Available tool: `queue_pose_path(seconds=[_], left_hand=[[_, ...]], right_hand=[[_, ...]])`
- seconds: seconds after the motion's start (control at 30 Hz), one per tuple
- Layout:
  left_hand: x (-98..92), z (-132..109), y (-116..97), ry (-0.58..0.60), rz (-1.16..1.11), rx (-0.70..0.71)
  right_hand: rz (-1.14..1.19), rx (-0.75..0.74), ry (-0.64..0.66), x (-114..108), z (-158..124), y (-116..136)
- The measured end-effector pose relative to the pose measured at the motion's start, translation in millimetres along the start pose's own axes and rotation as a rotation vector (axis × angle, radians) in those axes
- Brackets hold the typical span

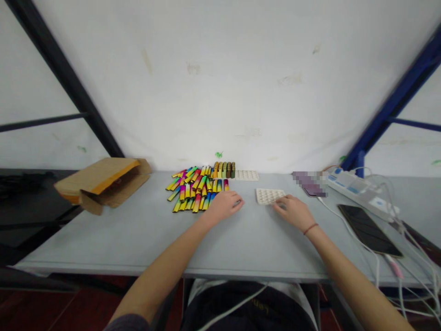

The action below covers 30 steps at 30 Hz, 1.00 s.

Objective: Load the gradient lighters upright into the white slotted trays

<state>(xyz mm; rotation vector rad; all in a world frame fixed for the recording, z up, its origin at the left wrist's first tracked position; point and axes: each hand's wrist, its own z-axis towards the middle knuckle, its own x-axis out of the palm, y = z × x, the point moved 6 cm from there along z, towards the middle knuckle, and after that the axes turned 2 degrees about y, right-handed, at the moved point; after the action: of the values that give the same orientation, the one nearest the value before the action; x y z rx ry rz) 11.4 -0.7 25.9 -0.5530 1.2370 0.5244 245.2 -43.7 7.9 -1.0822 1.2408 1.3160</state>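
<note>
My left hand [225, 205] rests on the grey table at the right edge of a loose pile of shiny, rainbow-coloured small tubes [196, 189]. Its fingers are curled together, and whatever is in them is too small to make out. My right hand [293, 211] is closed at the lower right corner of a white tray with rows of round cells [267, 196], fingers and thumb at its edge. Behind the pile, several tubes stand upright in rows [224, 170], their dark ends up. A second white celled tray [247, 175] lies against the wall beside them.
An opened brown cardboard box [103, 179] lies on its side at the left. To the right are a purple phone [313, 187] with a cable, a dark phone [368, 230], and a white power strip [361, 195] with tangled cables. The table's front edge [255, 272] is close to my body.
</note>
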Motion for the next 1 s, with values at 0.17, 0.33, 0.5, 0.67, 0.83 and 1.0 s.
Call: queue_pose_path(seconds=[0.17, 0.33, 0.5, 0.67, 0.83, 1.0], left_hand=[[-17.3, 0.3, 50.7, -0.125, 0.129, -0.436], [-14.1, 23.4, 64.3, -0.042, 0.189, -0.644], [0.0, 41.1, 69.0, 0.029, 0.215, -0.747], [7.2, 42.5, 62.4, 0.045, 0.161, -0.71], [12.5, 41.9, 57.1, 0.007, 0.006, -0.618], [14.9, 43.5, 51.4, -0.192, -0.542, -0.393]], right_hand=[[0.003, 0.083, -0.063, -2.4, 26.9, 6.4], [0.068, 0.151, 0.004, 17.6, 41.8, 7.5], [0.101, 0.125, -0.038, 25.7, 38.7, 3.8], [0.12, 0.119, -0.043, 27.6, 38.3, 0.6], [0.156, 0.101, -0.052, 28.4, 38.4, 0.2], [0.197, 0.079, -0.06, 28.1, 36.4, -1.6]])
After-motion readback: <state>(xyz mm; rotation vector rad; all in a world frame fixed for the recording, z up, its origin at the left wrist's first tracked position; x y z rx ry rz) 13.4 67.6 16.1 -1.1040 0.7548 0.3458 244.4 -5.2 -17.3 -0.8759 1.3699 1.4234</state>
